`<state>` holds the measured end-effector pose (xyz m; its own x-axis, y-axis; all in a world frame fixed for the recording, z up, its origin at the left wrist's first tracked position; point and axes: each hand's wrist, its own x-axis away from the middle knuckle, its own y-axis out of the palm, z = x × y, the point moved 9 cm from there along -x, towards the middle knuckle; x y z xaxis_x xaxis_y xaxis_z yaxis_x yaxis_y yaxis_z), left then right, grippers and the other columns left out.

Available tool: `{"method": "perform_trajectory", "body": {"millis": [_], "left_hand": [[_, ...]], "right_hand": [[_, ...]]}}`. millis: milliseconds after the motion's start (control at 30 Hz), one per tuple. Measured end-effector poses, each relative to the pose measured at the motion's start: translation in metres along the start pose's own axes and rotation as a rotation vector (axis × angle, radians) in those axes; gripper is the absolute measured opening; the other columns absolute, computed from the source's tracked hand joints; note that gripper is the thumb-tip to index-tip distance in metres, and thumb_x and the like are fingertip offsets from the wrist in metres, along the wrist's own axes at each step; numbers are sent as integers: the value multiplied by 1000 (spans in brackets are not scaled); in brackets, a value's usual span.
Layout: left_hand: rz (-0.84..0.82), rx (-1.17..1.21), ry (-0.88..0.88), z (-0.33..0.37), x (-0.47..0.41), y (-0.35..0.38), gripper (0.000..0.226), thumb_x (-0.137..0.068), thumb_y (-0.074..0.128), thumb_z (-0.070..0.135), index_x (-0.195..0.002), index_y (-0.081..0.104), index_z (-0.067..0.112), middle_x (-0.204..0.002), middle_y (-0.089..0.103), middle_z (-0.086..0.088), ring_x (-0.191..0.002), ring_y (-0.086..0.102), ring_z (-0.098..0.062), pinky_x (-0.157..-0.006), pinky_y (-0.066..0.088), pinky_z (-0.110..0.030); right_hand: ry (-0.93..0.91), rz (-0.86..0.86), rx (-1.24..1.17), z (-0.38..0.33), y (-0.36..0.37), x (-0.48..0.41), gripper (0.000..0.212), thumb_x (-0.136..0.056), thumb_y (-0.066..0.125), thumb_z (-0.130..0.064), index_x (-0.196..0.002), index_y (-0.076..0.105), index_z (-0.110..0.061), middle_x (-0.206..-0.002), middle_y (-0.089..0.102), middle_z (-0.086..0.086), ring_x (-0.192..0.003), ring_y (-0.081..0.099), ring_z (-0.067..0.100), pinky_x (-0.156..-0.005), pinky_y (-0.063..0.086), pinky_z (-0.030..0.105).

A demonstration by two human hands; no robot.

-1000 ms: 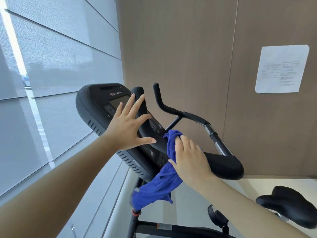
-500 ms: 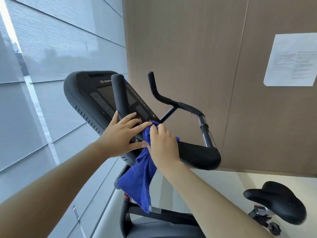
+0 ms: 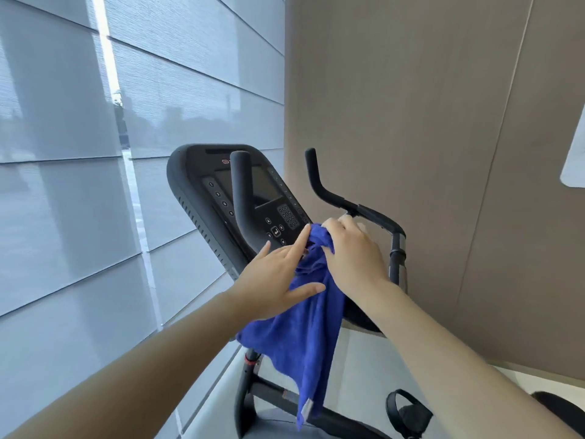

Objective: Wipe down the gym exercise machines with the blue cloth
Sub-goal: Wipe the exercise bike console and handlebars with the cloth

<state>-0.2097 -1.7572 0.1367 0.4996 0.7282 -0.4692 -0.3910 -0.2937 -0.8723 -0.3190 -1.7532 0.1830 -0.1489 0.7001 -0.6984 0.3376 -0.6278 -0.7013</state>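
A black exercise bike stands before me, its console (image 3: pixel 253 191) tilted toward me, with two upright handlebar horns: the left horn (image 3: pixel 240 198) and the right horn (image 3: pixel 316 179). The blue cloth (image 3: pixel 304 337) hangs from the handlebar's middle down toward the frame. My right hand (image 3: pixel 351 258) lies on the cloth's bunched top, fingers curled over it. My left hand (image 3: pixel 278 280) has spread, straight fingers touching the cloth's left side just below the console.
A shaded window wall (image 3: pixel 110 153) runs along the left, and a brown panelled wall (image 3: pixel 427 137) stands behind the bike. The bike frame (image 3: pixel 250 384), a pedal strap (image 3: pixel 408 413) and part of the saddle (image 3: pixel 557 403) lie below right. A white paper (image 3: pixel 574 160) hangs at the right edge.
My left hand left the console face and came down onto the cloth. My right hand with the cloth shifted up along the handlebar's middle. The view swung left.
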Motion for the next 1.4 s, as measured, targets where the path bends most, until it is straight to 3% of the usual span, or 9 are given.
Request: {"method": "perform_trajectory", "body": {"millis": [167,300,433,533,667,900,1033,1167,1400], "left_hand": [[-14,4,-67,19,-14,16,87,-81,56,60,-147,17,19,-126,57,4,-120,49,-14,-118,15,-42],[39,114,-46,25,-14,12,55,-82,67,37,-132,48,26,-108,63,5,-101,56,-14,-116,18,-36],[115,122,-38,29,-15,-1,37,-85,62,29,-122,56,26,-107,62,4,-96,56,-15,-89,44,-31],[229,145,-60,19,-13,-23,25,-89,57,21,-114,60,23,-100,55,3,-85,53,-14,-74,41,-27],[249,95,-122,5,-14,-36,21,-88,54,19,-107,62,24,-95,51,8,-78,50,-11,-69,40,-27],[90,55,-84,18,-11,-11,43,-78,53,13,-119,54,28,-115,49,4,-104,50,-18,-81,49,-39],[44,58,9,38,-6,3,43,-77,62,31,-119,54,35,-125,48,8,-114,46,-15,-92,46,-35],[121,87,10,54,-7,4,13,-83,62,36,-95,57,35,-106,53,14,-93,50,-10,-76,47,-32],[250,200,-118,69,0,-10,7,-93,48,19,-93,44,25,-95,64,8,-83,63,-21,-71,51,-42]], "right_hand": [[114,-159,-119,34,21,9,32,-92,47,-40,-121,49,-26,-125,50,-2,-115,46,24,-95,39,44],[179,-181,-382,60,24,17,24,-93,48,-37,-110,62,-29,-110,57,-2,-101,55,19,-81,41,28],[120,-228,-455,60,22,18,33,-92,48,-42,-123,55,-31,-119,56,-7,-105,52,9,-83,37,22],[164,-221,-540,72,19,27,46,-87,52,-49,-129,47,-30,-123,48,-13,-111,47,6,-89,43,27],[177,-151,-478,82,16,45,39,-72,64,-57,-98,54,-30,-103,49,-19,-93,53,0,-74,45,16],[218,-88,-482,79,11,53,10,-76,72,-28,-78,62,-28,-89,59,-13,-78,57,2,-62,40,7],[116,-62,-565,67,-1,62,13,-76,72,-16,-76,63,-26,-88,62,-10,-79,60,5,-68,48,16],[110,-62,-673,71,-8,80,12,-74,74,-13,-81,68,-21,-93,64,-10,-84,61,9,-74,55,30],[155,1,-669,83,-23,91,14,-78,74,-25,-89,66,-26,-91,61,-20,-84,58,-4,-64,49,9]]}}
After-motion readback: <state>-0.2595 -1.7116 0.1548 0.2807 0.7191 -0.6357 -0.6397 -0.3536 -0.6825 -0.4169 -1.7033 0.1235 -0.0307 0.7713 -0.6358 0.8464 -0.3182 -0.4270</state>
